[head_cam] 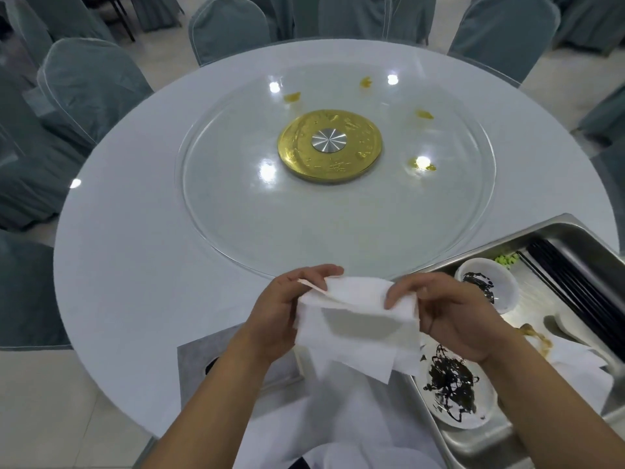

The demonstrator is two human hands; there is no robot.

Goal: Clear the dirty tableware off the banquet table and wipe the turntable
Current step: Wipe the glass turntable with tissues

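Observation:
A white paper napkin (355, 328) is held up over the near edge of the round white table (135, 231). My left hand (280, 313) grips its left side and my right hand (449, 316) pinches its upper right edge. The glass turntable (257, 218) lies beyond, with a gold hub (329, 145) at its centre and several yellow smears, one of them (292, 96) at the back. A steel tray (480, 438) at the right holds a dirty plate (453, 390) with dark sauce, a white bowl (487, 286), black chopsticks (568, 282) and a spoon (571, 330).
Grey-green covered chairs (88, 86) ring the table on all sides. A grey box (203, 363) sits at the near edge under my left forearm. Green food bits (507, 259) lie in the tray. Pale floor tiles show at the lower left.

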